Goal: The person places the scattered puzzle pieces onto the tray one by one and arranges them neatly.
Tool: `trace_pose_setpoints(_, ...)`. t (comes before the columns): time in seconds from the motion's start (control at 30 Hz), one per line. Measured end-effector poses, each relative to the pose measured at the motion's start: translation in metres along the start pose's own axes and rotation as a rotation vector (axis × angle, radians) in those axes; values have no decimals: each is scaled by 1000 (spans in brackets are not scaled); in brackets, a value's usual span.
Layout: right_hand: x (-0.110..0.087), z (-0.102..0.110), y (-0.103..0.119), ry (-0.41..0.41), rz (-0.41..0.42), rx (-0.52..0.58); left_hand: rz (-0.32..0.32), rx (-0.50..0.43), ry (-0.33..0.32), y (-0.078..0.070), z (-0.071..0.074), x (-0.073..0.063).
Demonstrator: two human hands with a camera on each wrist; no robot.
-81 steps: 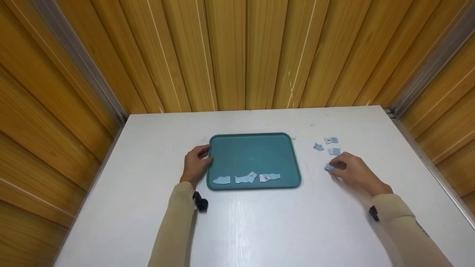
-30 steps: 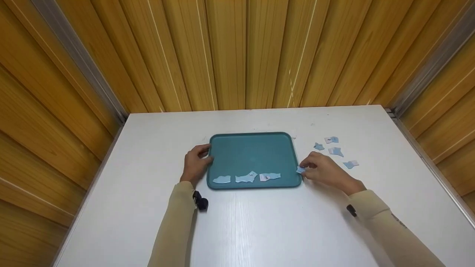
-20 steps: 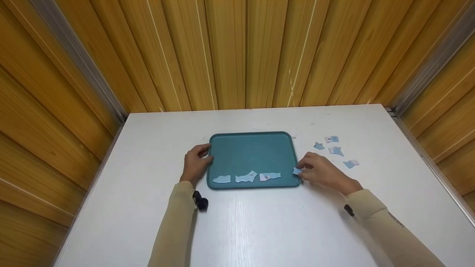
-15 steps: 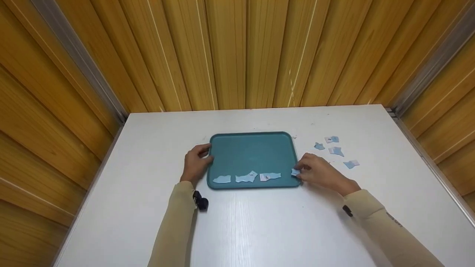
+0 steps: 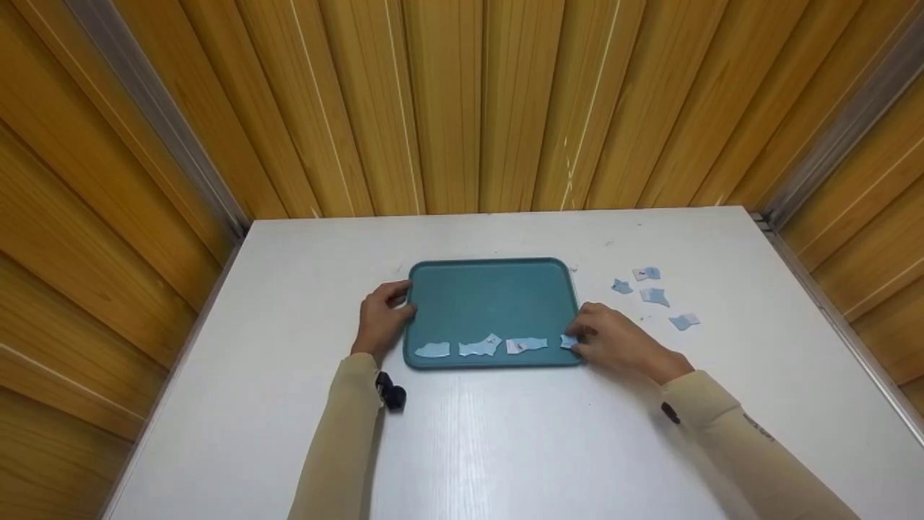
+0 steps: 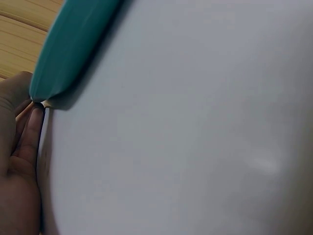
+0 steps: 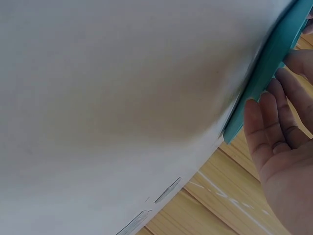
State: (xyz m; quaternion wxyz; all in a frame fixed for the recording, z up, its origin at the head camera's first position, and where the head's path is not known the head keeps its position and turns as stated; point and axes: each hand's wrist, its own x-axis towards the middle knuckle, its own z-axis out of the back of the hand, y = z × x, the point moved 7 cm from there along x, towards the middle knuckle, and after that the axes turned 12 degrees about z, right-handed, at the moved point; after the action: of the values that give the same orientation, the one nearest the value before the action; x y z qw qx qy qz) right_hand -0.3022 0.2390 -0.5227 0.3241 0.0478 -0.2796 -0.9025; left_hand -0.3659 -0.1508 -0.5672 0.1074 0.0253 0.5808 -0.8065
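Note:
A teal tray [image 5: 494, 300] lies on the white table. My left hand [image 5: 379, 321] holds its left rim, thumb and fingers on the edge; in the left wrist view that hand [image 6: 19, 161] is partly cut off beside the tray's edge. Over the tray's near right corner, my right hand [image 5: 613, 339] pinches a small light blue puzzle piece [image 5: 567, 341], partly hidden by the fingertips. Along the near side of the tray lie a left strip [image 5: 433, 350], a middle strip [image 5: 479, 347] and a right strip [image 5: 528, 345], all light blue and jagged.
Several loose pieces lie on the table [image 5: 469, 448] right of the tray: a star-like one [image 5: 621, 286], a printed one [image 5: 647, 274], and two blue-and-white ones, the farther [image 5: 655, 296] and the nearer [image 5: 683, 321]. A wood-patterned wall [image 5: 476, 108] stands behind the table.
My right hand has carried the small piece left from among the loose pieces to over the tray's near right corner. The left hand has stayed at the left rim.

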Motion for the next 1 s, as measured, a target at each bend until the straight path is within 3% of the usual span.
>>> trace_pose_setpoints(0.7, -2, -1, 2, -5, 59, -11, 8, 10, 2, -1, 0, -2)
trace_pose_setpoints(1.0, -3, 2, 2, -3, 7, 49, 42, 4, 5, 0, -1, -1)
